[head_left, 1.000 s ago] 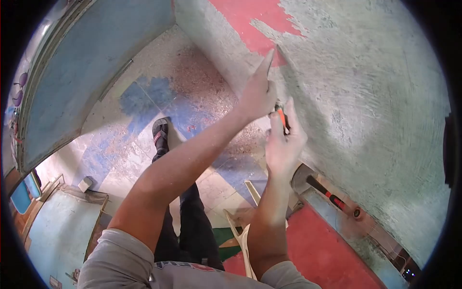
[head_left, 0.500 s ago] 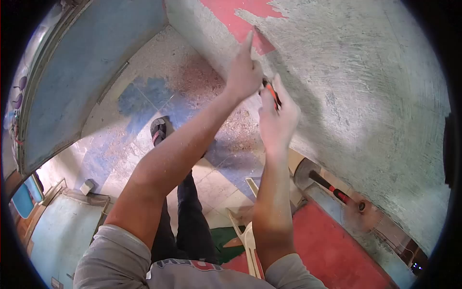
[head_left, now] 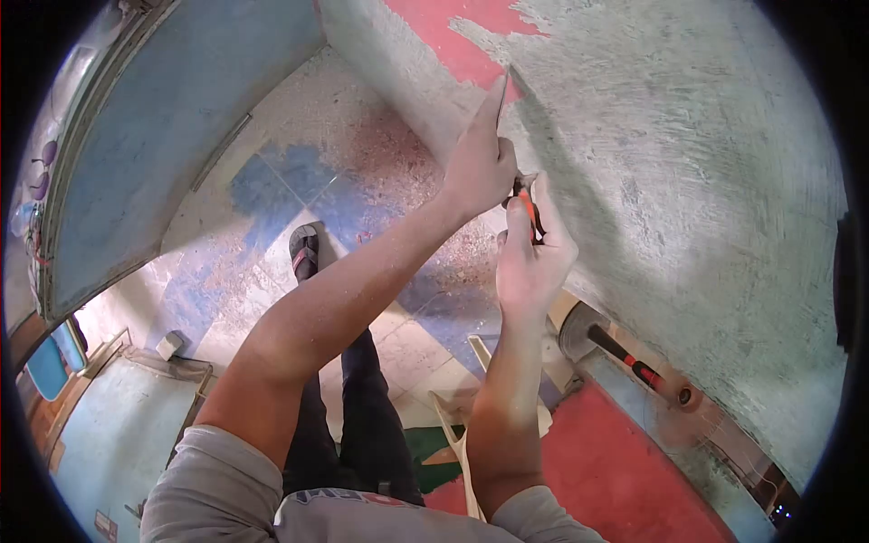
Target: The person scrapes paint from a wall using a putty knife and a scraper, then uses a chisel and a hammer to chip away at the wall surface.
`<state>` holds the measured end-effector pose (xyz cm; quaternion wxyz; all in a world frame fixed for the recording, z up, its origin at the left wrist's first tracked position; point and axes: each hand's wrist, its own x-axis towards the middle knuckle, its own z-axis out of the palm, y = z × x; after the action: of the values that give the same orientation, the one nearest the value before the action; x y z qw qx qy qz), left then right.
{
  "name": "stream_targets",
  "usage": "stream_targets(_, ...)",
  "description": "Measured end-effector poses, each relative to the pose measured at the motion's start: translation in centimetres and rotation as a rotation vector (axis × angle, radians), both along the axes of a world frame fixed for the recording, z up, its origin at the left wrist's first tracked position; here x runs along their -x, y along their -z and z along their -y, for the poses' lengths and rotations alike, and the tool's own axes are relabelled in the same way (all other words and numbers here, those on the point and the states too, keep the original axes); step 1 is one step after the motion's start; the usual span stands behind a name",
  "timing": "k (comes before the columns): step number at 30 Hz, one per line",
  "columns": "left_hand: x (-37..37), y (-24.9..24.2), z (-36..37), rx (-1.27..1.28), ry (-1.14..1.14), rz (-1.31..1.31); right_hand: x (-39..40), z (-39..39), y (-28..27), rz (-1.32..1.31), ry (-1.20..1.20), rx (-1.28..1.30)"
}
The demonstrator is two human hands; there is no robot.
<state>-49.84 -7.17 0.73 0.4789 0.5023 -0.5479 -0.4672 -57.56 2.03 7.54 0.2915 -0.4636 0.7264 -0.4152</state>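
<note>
My right hand (head_left: 539, 262) is closed round the orange-and-black handle of a scraper (head_left: 530, 213). My left hand (head_left: 480, 167) grips the same tool farther forward, its index finger stretched along the thin blade toward the wall. The blade is seen nearly edge-on, and its tip is close to the border between pink paint (head_left: 462, 45) and the rough, bare grey wall (head_left: 652, 154). Pale dust coats both hands and forearms.
Paint chips and dust (head_left: 398, 163) litter the tiled floor. A black-and-red-handled tool (head_left: 647, 373) lies at lower right, near a red surface (head_left: 625, 462). A pale chair-like frame (head_left: 463, 462) stands close to my legs. A blue panel (head_left: 172, 145) rises at left.
Both hands and the scraper have moved down and slightly right in view, closer to my body. Less pink shows beside the blade tip. The view has shifted slightly.
</note>
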Motion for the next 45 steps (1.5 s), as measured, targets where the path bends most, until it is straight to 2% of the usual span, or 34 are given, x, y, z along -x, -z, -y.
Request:
stream_targets(2,-0.4,0.1,0.7,-0.027,-0.016,-0.049,0.1,0.3,0.0,-0.002,-0.010,-0.027)
stream_targets(4,-1.8,0.5,2.7,-0.188,0.020,-0.073,-0.7,2.7,0.4,0.002,-0.053,-0.067)
stream_targets(6,-2.0,0.8,3.1,-0.150,0.007,-0.061,-0.7,3.0,0.5,-0.012,-0.069,-0.060)
stream_targets(8,-1.0,0.8,1.8,0.077,-0.045,-0.011,-0.5,1.4,0.1,-0.019,-0.026,-0.018)
stream_targets(10,-0.4,0.4,1.0,0.024,0.006,-0.048,-0.2,0.1,0.1,0.032,0.022,0.000)
stream_targets(13,-0.3,0.9,1.3,-0.067,0.004,-0.079,-0.1,1.6,0.5,-0.034,-0.029,-0.028)
stream_targets(17,-1.6,1.8,3.1,-0.029,-0.021,-0.064,-1.1,2.8,-0.5,-0.042,-0.063,-0.097)
stream_targets(19,-1.7,-1.2,1.2,-0.138,0.073,-0.180,-0.9,1.1,-0.6,-0.024,-0.006,-0.060)
stream_targets(22,-0.5,-1.3,0.0,-0.005,0.030,-0.033,-1.3,-0.3,-0.8,0.103,0.059,-0.006)
stream_targets(23,-0.5,-0.3,0.7,0.055,-0.035,-0.058,-1.1,0.3,-1.0,0.056,0.028,-0.025)
stream_targets(26,-2.3,-1.0,3.1,-0.150,-0.018,-0.206,-1.4,2.4,-0.7,0.004,-0.019,-0.029)
stream_targets(28,-1.7,-0.3,3.3,0.009,-0.063,-0.121,-1.3,2.1,-1.0,0.029,-0.007,-0.025)
stream_targets(29,-1.3,0.0,2.4,-0.005,-0.023,-0.094,-1.2,1.4,-0.9,0.039,0.005,-0.008)
stream_targets(31,-1.2,-2.9,0.4,-0.073,0.075,-0.062,-1.0,-0.2,-1.2,0.084,0.047,0.014)
stream_targets(34,-1.6,-3.7,0.8,-0.252,0.116,-0.134,-1.1,0.4,-2.0,0.043,0.047,-0.025)
stream_targets(36,-1.5,-2.0,2.0,-0.090,0.015,-0.113,-1.5,1.9,-2.1,0.022,0.009,-0.074)
stream_targets(37,-1.7,-1.5,2.4,-0.101,0.006,-0.131,-1.2,2.3,-0.7,0.065,-0.007,-0.037)
stream_targets(41,-1.0,-2.7,0.5,-0.073,0.045,0.000,-1.2,0.3,-2.1,0.066,0.054,0.005)
stream_targets(43,-0.5,-2.0,0.5,0.132,-0.049,0.016,-1.0,-0.7,-2.7,0.143,0.078,0.036)
stream_targets(44,0.0,-1.7,0.5,0.233,-0.091,0.018,-0.9,-0.4,-2.5,0.096,0.049,0.007)
stream_targets(45,-0.3,-1.3,1.1,0.134,-0.069,-0.025,-0.7,0.7,-2.1,0.046,0.020,-0.020)
